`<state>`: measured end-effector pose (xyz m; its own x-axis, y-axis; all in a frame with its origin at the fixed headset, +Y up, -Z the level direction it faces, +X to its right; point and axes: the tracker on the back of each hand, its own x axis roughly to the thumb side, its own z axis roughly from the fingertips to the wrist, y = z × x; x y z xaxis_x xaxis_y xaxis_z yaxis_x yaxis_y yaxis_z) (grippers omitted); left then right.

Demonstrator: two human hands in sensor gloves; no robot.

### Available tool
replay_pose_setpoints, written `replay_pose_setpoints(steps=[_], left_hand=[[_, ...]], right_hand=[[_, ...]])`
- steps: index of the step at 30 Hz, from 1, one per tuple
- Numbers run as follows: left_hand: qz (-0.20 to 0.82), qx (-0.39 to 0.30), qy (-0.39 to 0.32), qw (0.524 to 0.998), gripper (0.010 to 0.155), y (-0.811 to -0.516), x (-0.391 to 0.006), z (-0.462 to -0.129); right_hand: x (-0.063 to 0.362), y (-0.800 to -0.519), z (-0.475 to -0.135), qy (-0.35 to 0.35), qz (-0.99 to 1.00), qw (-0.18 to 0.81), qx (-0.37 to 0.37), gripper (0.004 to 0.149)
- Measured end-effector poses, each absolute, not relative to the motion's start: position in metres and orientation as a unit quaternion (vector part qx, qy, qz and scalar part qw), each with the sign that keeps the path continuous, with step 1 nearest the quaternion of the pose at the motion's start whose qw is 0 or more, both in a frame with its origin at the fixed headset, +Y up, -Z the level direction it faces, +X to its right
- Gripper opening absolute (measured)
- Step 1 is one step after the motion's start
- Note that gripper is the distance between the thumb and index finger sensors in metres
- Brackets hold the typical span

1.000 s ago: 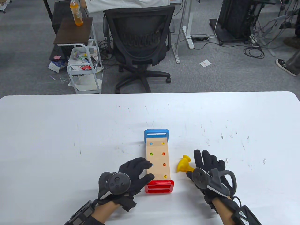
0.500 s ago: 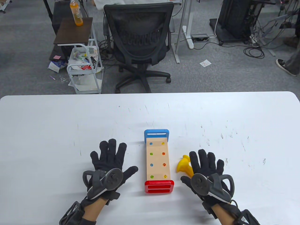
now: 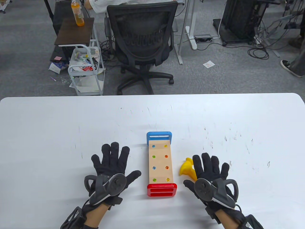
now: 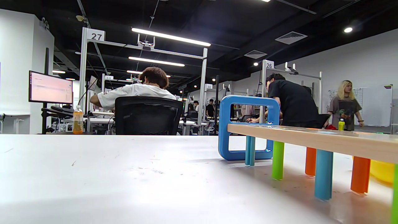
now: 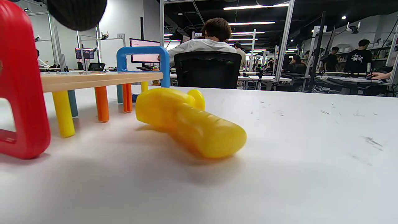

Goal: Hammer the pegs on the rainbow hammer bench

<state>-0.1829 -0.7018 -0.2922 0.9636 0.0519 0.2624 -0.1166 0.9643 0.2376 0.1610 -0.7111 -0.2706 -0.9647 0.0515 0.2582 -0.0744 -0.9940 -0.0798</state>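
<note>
The hammer bench (image 3: 160, 162) stands lengthwise on the white table, with a wooden top, a blue far end (image 3: 159, 136) and a red near end (image 3: 161, 189). Several coloured pegs sit flush with its top and stick out underneath (image 4: 323, 174). The yellow toy hammer (image 3: 187, 168) lies on the table right of the bench, partly under my right hand; it shows close up in the right wrist view (image 5: 189, 121). My left hand (image 3: 112, 164) lies flat with fingers spread, left of the bench, apart from it. My right hand (image 3: 209, 169) lies flat and spread over the hammer's handle.
The table's far edge (image 3: 152, 95) runs behind the bench. Beyond it stand a black office chair (image 3: 143, 45), a small cart (image 3: 87, 69) and a side table with an orange bottle (image 3: 77, 13).
My left hand left the bench's near-left corner, moved left and flattened on the table. My right hand shifted slightly left over the hammer. In the last half second almost nothing moved.
</note>
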Motion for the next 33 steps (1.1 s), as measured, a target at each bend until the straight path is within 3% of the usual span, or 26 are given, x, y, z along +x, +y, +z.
replay_pose_setpoints(steps=[33], left_hand=[[0.034,0.098,-0.131,0.986,0.096,-0.7030,-0.1805,-0.2927]], right_hand=[[0.1581,-0.7201,-0.2747,-0.021,0.989,0.039,0.140,0.094]])
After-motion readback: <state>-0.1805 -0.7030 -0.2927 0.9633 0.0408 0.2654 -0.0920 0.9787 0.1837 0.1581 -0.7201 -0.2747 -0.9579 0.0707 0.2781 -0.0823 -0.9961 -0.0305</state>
